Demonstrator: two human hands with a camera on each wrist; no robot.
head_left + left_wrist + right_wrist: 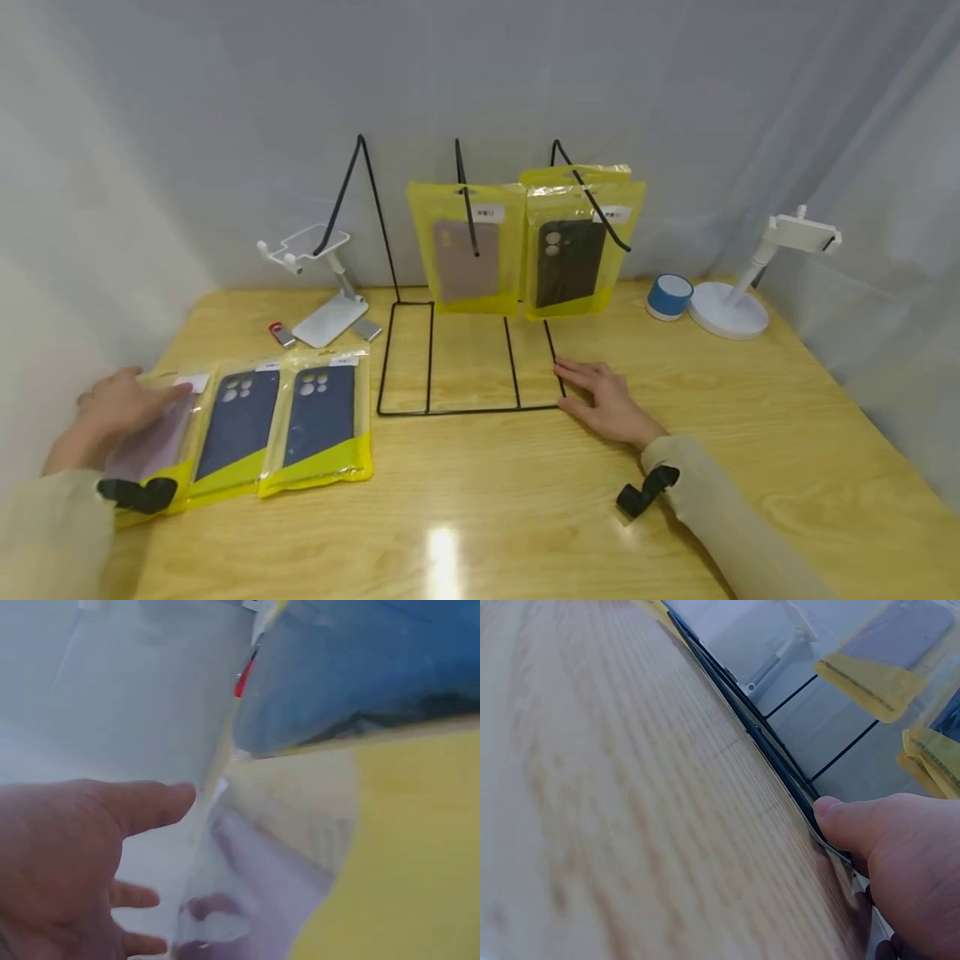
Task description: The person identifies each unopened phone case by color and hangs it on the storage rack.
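Observation:
My left hand [120, 408] is over the leftmost yellow-edged clear pouch [187, 483], which holds a purple phone case [153, 442]. In the left wrist view its thumb and fingers are spread and straight beside the pouch; contact cannot be told. Two more pouches with dark blue phone cases [238, 425] [322, 412] lie alongside. My right hand [607, 404] rests at the front right corner of a black wire display rack [472, 412], fingertips touching its side bar and thumb at the corner. Pouches with a purple case [467, 262] and a black case [566, 267] hang on the rack's hooks.
Behind the flat pouches are a white phone stand [330, 321], a red USB stick [282, 335] and a small grey block [367, 330]. A blue-and-white cylinder [669, 297] and another white stand [727, 312] are at back right. Pale curtains [480, 75] surround the wooden table [480, 517].

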